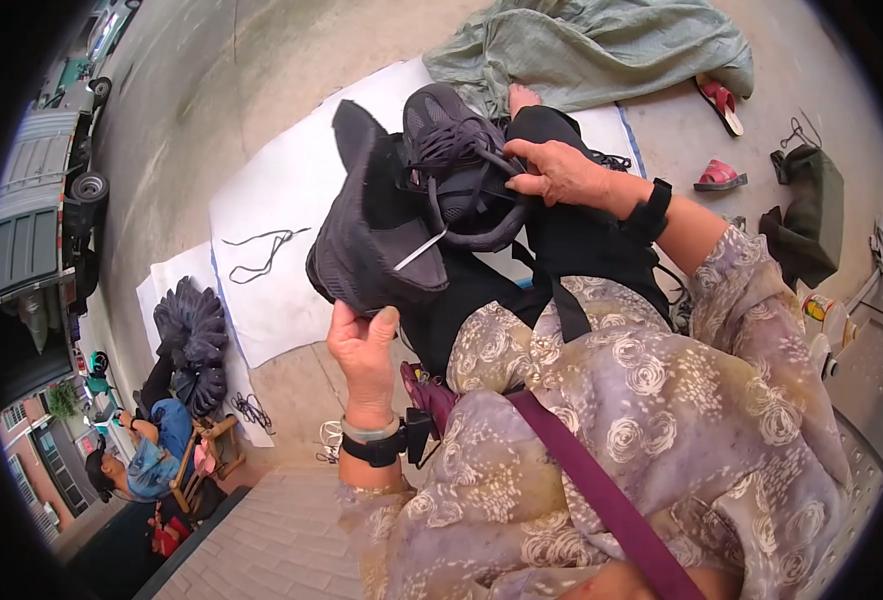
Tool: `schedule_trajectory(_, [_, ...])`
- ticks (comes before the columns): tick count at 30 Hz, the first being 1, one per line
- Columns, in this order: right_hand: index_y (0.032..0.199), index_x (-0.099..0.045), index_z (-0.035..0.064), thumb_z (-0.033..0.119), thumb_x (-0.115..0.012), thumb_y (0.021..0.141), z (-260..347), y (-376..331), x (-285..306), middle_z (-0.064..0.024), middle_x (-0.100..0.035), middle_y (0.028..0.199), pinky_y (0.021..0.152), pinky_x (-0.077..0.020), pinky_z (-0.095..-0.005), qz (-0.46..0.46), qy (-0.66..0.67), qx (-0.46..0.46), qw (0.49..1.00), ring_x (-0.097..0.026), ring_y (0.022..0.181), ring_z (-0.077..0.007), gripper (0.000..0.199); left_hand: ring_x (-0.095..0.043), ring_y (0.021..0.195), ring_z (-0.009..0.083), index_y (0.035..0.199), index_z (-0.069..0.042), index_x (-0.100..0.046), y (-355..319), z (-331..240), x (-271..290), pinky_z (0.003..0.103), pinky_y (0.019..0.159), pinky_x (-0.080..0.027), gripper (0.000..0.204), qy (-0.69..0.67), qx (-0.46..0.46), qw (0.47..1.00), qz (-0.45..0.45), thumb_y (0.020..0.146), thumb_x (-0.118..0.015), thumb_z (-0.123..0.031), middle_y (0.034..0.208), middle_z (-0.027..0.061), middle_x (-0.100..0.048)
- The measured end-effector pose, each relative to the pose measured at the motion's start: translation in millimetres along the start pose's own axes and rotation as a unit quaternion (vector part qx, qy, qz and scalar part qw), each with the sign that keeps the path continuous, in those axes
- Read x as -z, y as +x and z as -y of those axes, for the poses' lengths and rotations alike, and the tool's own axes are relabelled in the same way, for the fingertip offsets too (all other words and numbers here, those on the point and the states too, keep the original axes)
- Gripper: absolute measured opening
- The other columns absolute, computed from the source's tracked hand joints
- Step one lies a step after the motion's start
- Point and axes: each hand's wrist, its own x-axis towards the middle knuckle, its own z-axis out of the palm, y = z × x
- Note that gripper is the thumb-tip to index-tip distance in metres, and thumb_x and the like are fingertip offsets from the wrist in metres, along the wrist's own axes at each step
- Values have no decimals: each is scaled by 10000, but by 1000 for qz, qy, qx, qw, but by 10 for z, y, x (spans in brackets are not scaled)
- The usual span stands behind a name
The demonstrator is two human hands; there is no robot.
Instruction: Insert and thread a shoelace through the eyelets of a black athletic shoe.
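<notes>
In front of my lap are two dark grey lace-up shoes, or shoe uppers. My left hand [361,345] pinches the near lower edge of the left shoe [351,235] between thumb and fingers. A thin white strip [419,251] lies across that shoe's dark lining. The thumb and fingers of my right hand [566,175] close on the rounded collar of the other shoe [446,120], whose toe points away from me. Its dark laces [451,150] hang loosely over the tongue. Both wrists wear black bands.
A white sheet [271,200] covers the ground ahead, with a loose black lace [261,255] on it. Dark shoe pieces [191,335] are heaped left. Grey-green cloth [601,55], red sandals [718,177] and a dark bag [811,215] lie right. A person [156,450] sits at left.
</notes>
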Motion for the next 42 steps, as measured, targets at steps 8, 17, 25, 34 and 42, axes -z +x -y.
schedule_trajectory(8, [1173, -481, 8, 194, -516, 896, -55, 9, 79, -37, -586, 798, 596, -470, -261, 59, 212, -47, 974, -563, 675, -109, 335, -531, 624, 336, 716, -28, -470, 230, 178, -782, 415, 581, -433, 182, 464, -297, 743, 379, 707, -646, -72, 664, 146, -517])
schedule_trajectory(17, [1027, -550, 11, 245, -639, 735, 483, -410, -155, -141, -562, 1016, 804, -448, -380, -223, -145, 206, 942, -538, 930, -314, 385, -591, 607, 288, 802, -18, -550, 412, 704, -1088, 360, 497, -470, 185, 577, -308, 653, 382, 713, -657, -140, 689, 141, -556])
schedule_trajectory(25, [831, -507, 44, 137, -594, 710, 408, -329, -238, -85, -513, 790, 648, -461, -339, -277, -277, 223, 893, -530, 754, -251, 176, -542, 661, 296, 863, -27, -512, 596, 171, -768, 349, 585, -434, 238, 523, -442, 709, 167, 747, -653, -180, 774, 103, -552])
schedule_trajectory(34, [775, -498, 52, 105, -584, 706, 574, -235, -191, -100, -518, 720, 597, -467, -347, -268, -285, 205, 897, -569, 662, -268, 123, -558, 552, 389, 828, -24, -429, 653, 411, -467, 433, 495, -424, 177, 499, -158, 841, 138, 894, -502, -171, 563, 191, -524])
schedule_trajectory(42, [770, -584, 21, 85, -526, 723, 161, -132, -273, -155, -585, 702, 635, -469, -437, -187, -146, 111, 965, -587, 712, -350, 98, -596, 591, 365, 1326, 17, -306, 777, 400, -578, 395, 553, -458, 542, 510, -46, 820, 256, 899, -501, -255, 609, 222, -563])
